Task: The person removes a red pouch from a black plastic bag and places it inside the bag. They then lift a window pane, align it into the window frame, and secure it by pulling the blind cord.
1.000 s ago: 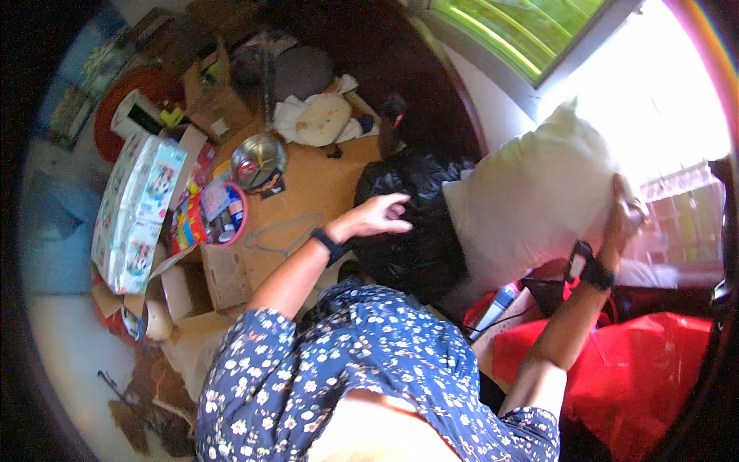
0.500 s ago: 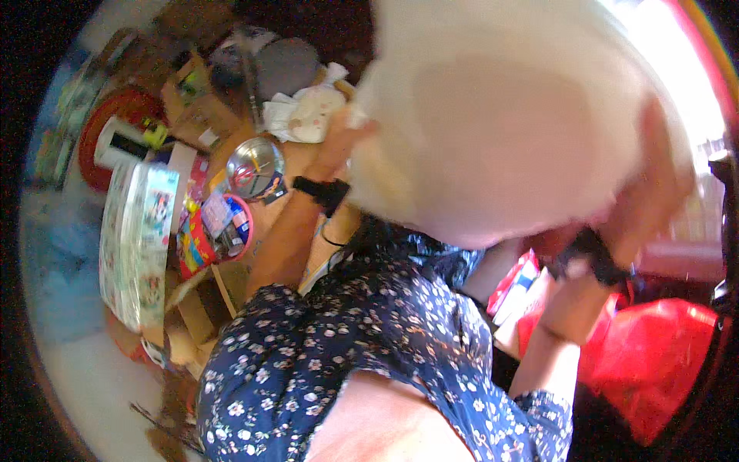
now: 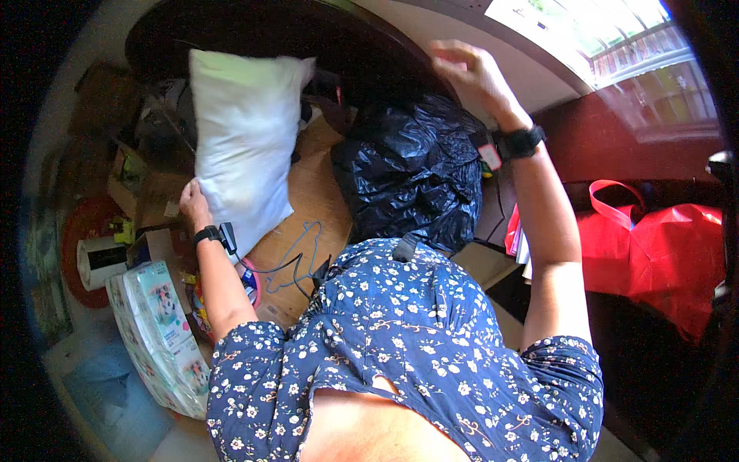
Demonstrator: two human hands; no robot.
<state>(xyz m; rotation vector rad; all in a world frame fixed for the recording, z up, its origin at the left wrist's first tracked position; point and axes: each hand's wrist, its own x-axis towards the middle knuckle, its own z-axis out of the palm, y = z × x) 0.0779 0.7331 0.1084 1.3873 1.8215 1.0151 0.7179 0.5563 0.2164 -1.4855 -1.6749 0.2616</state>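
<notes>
From the head view, my left hand [image 3: 194,202] grips the lower corner of the white pillow [image 3: 242,142], holding it upright over the cluttered table [image 3: 312,200]. My right hand [image 3: 469,73] hangs open and empty above the black plastic bag [image 3: 412,173]. With only one corner pinched, I judge the pillow could slip and knock the boxes [image 3: 146,192] beneath.

On our left the pillow [image 3: 242,146] stands over the desk [image 3: 308,200], our left hand [image 3: 194,202] at its lower corner. The bin bag [image 3: 412,173] sits right of it, our right hand [image 3: 473,77] raised above; the shopping bag [image 3: 654,246] lies far right.
</notes>
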